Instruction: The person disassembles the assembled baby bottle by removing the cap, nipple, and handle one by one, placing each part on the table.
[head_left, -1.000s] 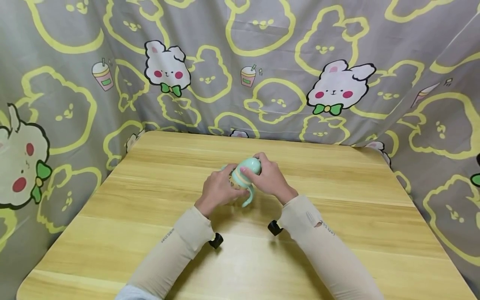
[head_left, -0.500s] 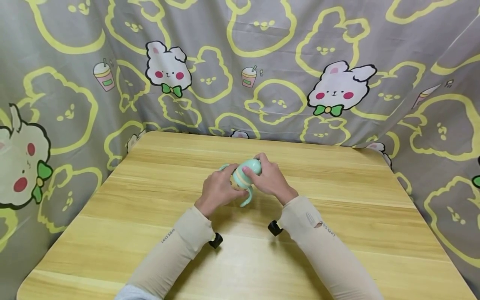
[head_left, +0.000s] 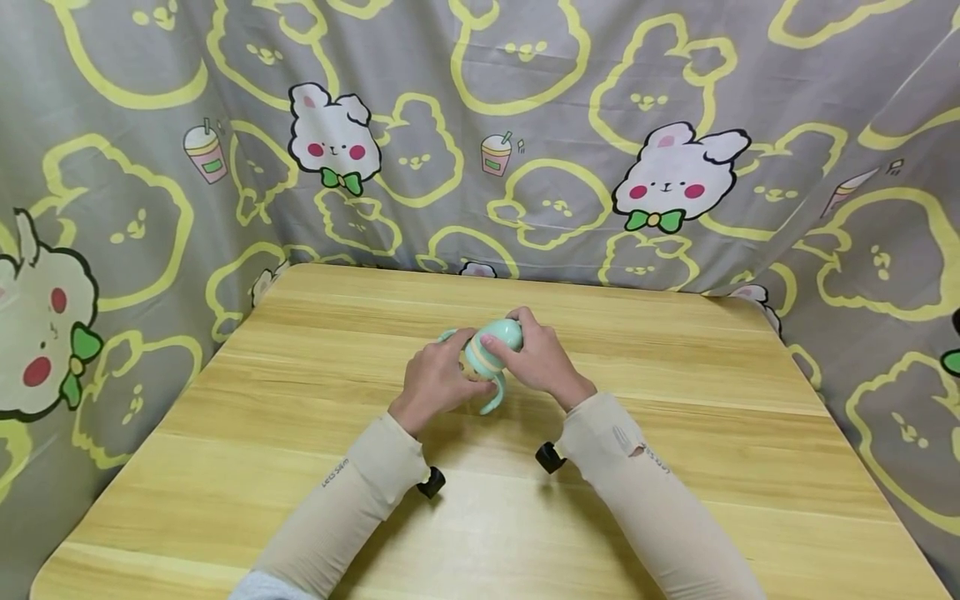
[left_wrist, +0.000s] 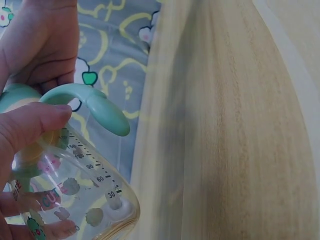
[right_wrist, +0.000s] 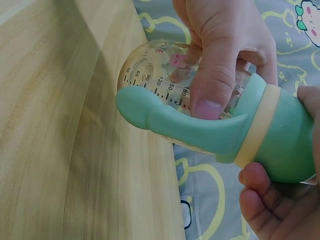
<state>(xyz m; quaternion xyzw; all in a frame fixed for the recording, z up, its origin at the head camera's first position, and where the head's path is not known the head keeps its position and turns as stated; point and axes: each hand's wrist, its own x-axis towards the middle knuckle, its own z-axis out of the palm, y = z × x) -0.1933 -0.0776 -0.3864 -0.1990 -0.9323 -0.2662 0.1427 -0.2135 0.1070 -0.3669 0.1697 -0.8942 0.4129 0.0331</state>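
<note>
A baby bottle [head_left: 491, 354] with a clear, printed body [right_wrist: 160, 70], a mint-green cap [right_wrist: 287, 142] and two curved green handles [left_wrist: 97, 105] is held tilted just above the middle of the wooden table [head_left: 675, 433]. My left hand [head_left: 438, 379] grips the clear body, with its thumb [left_wrist: 30, 125] across the glass under a handle. My right hand [head_left: 536, 354] wraps the green cap from the right, its fingers [right_wrist: 270, 200] curled under it. The nipple end is hidden inside the right hand.
A grey curtain with yellow outlines and white bunnies [head_left: 678, 179] hangs around the table on the far, left and right sides. Small black wrist mounts [head_left: 432, 481] [head_left: 550, 455] sit under both beige sleeves. Bare tabletop lies all around the hands.
</note>
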